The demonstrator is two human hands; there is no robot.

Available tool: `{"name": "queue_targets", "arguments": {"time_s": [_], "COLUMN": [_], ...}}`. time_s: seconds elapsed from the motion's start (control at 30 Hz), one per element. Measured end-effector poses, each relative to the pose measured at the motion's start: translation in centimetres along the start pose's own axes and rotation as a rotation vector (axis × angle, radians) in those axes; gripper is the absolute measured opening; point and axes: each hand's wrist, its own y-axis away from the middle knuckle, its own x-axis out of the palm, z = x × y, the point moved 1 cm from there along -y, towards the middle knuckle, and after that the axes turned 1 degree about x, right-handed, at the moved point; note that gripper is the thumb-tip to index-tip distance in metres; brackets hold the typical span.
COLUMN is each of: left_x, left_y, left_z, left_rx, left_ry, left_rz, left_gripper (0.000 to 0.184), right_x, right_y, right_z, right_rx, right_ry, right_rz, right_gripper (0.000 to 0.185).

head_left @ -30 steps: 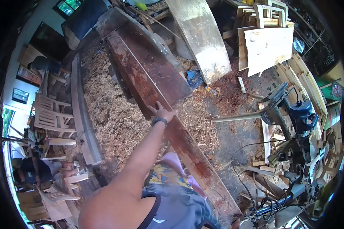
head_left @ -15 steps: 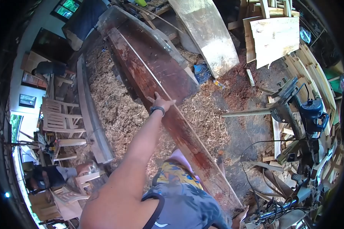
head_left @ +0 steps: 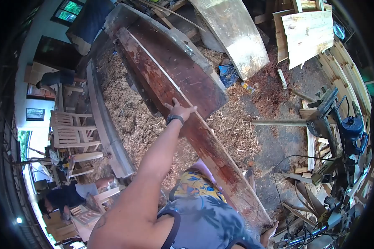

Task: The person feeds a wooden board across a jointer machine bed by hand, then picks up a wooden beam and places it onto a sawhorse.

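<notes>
A long reddish-brown wooden plank [head_left: 220,164] runs diagonally from the far left to my right side. Its far part lies over a wide, dark, weathered board [head_left: 203,89]. My left hand [head_left: 180,112], with a dark band on its wrist, lies on the plank's upper face, fingers spread and thumb stretched toward the pale edge. At the bottom right, my right hand [head_left: 269,235] is at the plank's near end; only part of it shows, seemingly gripping the corner, with most fingers hidden.
Wood shavings [head_left: 126,101] cover the floor. Wooden chair frames [head_left: 72,128] and two people stand at the left, beside a long beam [head_left: 108,128]. To the right are a blue machine [head_left: 353,130], a loose black cable [head_left: 276,178] and stacked timber [head_left: 349,83].
The whole view has shifted slightly, so most things appear farther right. My left hand keeps nearly the same place on the plank, and my right hand stays at its near end.
</notes>
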Motion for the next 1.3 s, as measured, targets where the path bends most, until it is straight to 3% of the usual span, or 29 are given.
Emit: {"name": "queue_targets", "arguments": {"time_s": [0.7,0.97,1.03,1.1,1.2,1.3], "left_x": [-6.1,-9.2,-10.2,-11.4,-14.3,-16.8], "left_y": [-9.9,-17.8,-20.1,-22.8,-25.9,-34.1], "left_z": [-1.3,-0.7,-0.5,-0.4,-0.9,-0.2], "left_rx": [-0.004,0.009,0.011,0.016,0.050,0.067], "left_ry": [-0.028,-0.056,-0.121,-0.127,-0.140,-0.197], "left_rz": [-0.012,-0.054,-0.059,-0.065,-0.062,-0.091], "left_gripper": [0.134,0.135,0.135,0.136,0.138,0.139], "right_x": [9.7,20.3,21.3,23.6,27.7,32.1], "right_y": [1.6,8.8,8.2,8.8,10.3,10.4], "right_z": [-1.2,-0.1,-1.3,-1.9,-2.4,-4.3], "right_rx": [0.122,0.067,0.163,0.091,0.128,0.110], "right_ry": [-0.052,-0.019,-0.083,-0.051,-0.025,0.028], "right_rz": [0.056,-0.040,0.118,0.037,0.127,0.241], "right_gripper": [0.083,0.085,0.080,0.078,0.074,0.073]}}
